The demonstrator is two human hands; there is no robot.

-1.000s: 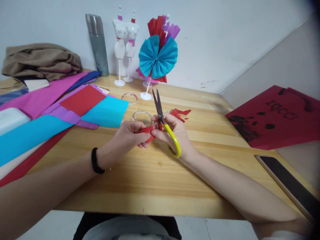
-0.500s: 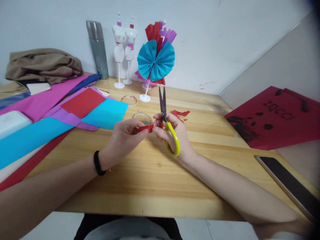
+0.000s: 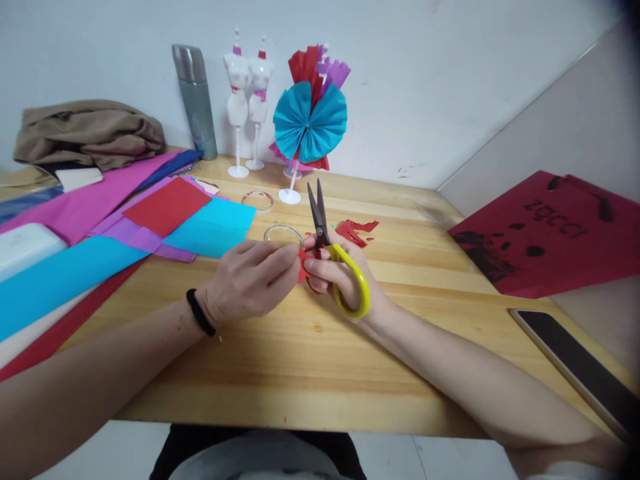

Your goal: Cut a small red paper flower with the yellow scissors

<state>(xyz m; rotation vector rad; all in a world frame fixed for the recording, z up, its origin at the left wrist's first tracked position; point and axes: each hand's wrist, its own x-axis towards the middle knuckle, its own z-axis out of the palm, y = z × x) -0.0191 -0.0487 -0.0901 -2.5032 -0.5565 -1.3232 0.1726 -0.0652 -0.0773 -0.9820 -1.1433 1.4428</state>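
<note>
Red piece (image 3: 303, 268), small and partly hidden by fingers, sits just left of the yellow-handled scissors (image 3: 338, 253), raised over the wooden table (image 3: 320, 373). The right hand (image 3: 347, 273) pinches the piece under its thumb and also carries the scissors, their handle lying across the palm and their blades slightly parted, pointing away from the person. The left hand (image 3: 253, 280), a black band (image 3: 200, 312) around its wrist, is narrowed, its fingers bunched on the piece's left edge; the fingertips are mostly hidden.

Just right of the scissors lie red scraps (image 3: 354, 232). To their left, near the hands, is a silvery ring (image 3: 283, 229), with a clear ring (image 3: 258, 201) beyond it. Farther left of the scissors, a red sheet (image 3: 167, 205) and a blue sheet (image 3: 213, 230) overlap. Behind the scissors stands a figure dressed in a pleated blue fan (image 3: 310, 121), and left of that are two white mannequins (image 3: 238, 107). Well to the right of the scissors are a red bag (image 3: 545, 233) and a phone (image 3: 570, 367).
</note>
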